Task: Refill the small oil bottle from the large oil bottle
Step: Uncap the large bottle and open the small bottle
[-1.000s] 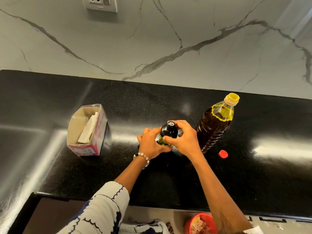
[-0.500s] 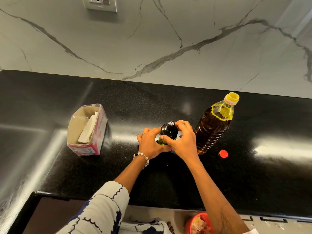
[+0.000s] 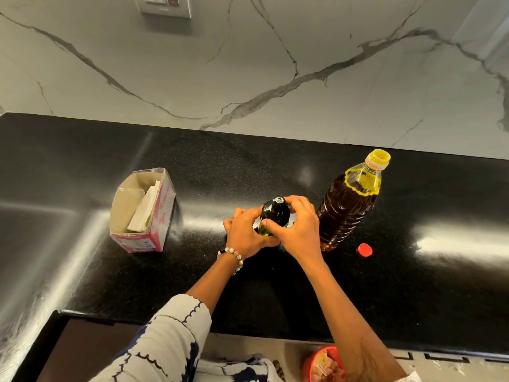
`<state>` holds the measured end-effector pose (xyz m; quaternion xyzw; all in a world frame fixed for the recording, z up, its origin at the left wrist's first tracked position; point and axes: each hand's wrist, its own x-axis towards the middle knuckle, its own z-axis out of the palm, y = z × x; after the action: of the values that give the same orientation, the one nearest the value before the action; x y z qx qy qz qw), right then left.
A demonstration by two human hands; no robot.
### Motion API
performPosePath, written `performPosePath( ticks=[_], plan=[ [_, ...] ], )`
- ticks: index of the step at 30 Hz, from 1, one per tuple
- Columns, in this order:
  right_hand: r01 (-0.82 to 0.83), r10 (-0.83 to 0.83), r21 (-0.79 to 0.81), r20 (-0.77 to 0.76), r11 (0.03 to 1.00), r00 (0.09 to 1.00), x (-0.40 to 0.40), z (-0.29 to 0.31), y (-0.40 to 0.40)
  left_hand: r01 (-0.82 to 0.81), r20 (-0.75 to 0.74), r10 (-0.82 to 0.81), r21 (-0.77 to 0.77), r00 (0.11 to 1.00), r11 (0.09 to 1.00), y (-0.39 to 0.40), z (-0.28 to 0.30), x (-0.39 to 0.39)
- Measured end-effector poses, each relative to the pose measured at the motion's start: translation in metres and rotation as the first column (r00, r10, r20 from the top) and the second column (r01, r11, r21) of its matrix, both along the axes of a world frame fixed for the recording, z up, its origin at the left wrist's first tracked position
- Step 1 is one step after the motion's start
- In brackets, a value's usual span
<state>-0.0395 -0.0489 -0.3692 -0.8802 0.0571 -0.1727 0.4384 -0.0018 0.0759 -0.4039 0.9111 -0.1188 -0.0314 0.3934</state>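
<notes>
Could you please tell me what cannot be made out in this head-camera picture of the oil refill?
- Small oil bottle: its lower body and fill level, hidden by the left hand and right hand wrapped round it.
- Its top: too small to tell if a cap is on.
- Large oil bottle: base partly behind the right hand.
- Red bowl: cut off by the bottom edge.

A black speckled tabletop point(image 3: 275, 166) meets a grey-veined marble wall point(image 3: 303, 64) that carries a socket plate point(image 3: 165, 5) at its top edge. An open pink-and-white carton point(image 3: 141, 213) with folded white paper inside stands on the left. A red tub point(image 3: 322, 365) shows below the front edge
</notes>
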Motion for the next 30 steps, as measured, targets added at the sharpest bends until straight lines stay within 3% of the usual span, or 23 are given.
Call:
performPosePath(
  ticks=[6,15,22,30],
  plan=[
    [-0.116,0.131,0.097,-0.166,0.989,0.977,0.001,0.011,-0.01,-0.006,-0.002,0.006,-0.01,1.0,1.0,0.0,-0.001,-0.001],
    [-0.031,0.031,-0.004,-0.051,1.0,0.998,0.001,0.005,-0.001,0.003,-0.016,-0.003,-0.001,1.0,1.0,0.0,-0.002,-0.001],
    [-0.126,0.145,0.113,-0.176,0.986,0.974,0.002,0.008,-0.008,-0.001,-0.014,0.001,-0.011,1.0,1.0,0.0,-0.004,0.0],
    [-0.039,0.037,-0.021,-0.09,0.999,0.995,0.002,0.003,-0.006,-0.001,-0.015,0.002,0.006,1.0,1.0,0.001,-0.004,0.0]
  ],
)
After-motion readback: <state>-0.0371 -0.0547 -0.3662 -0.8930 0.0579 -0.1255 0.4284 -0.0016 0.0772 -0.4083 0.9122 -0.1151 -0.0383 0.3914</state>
